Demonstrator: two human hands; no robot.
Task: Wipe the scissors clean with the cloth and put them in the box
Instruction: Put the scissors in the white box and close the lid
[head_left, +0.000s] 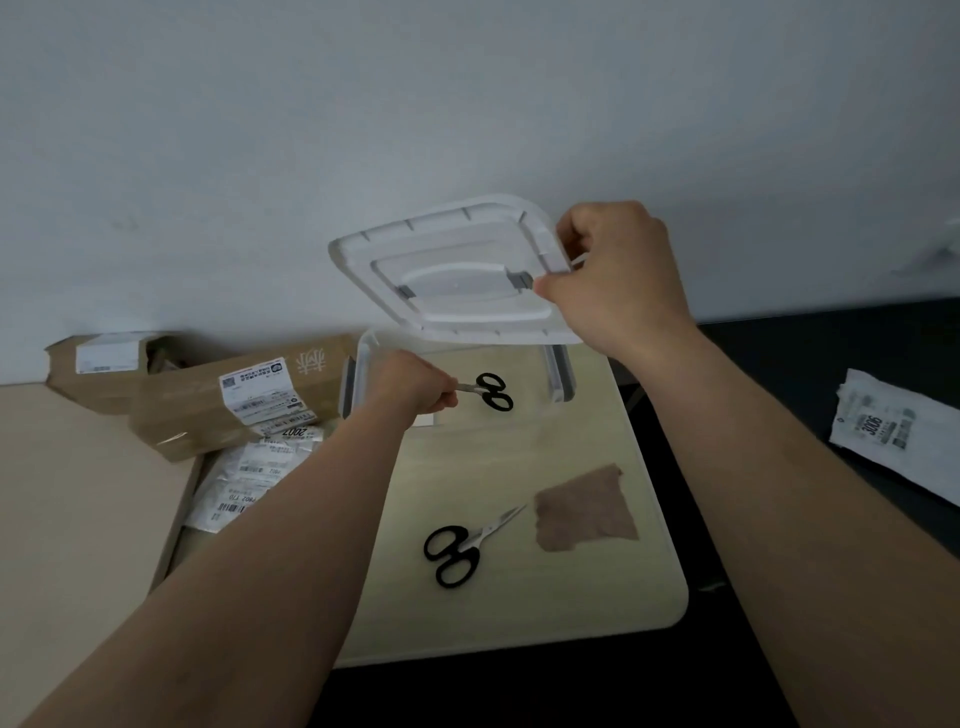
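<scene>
My left hand grips a pair of black-handled scissors by the blades, handles pointing right, inside the open clear plastic box at the far end of the small table. My right hand holds the box's white lid by its right edge, tilted up above the box. A second pair of black-handled scissors lies on the table nearer me. Just to its right lies the brown cloth, flat and slightly crumpled.
The pale table has rounded corners and dark floor around it. Brown parcels and labelled mail bags lie in a heap to the left. A white labelled bag rests on a dark surface at the right. A plain wall stands behind.
</scene>
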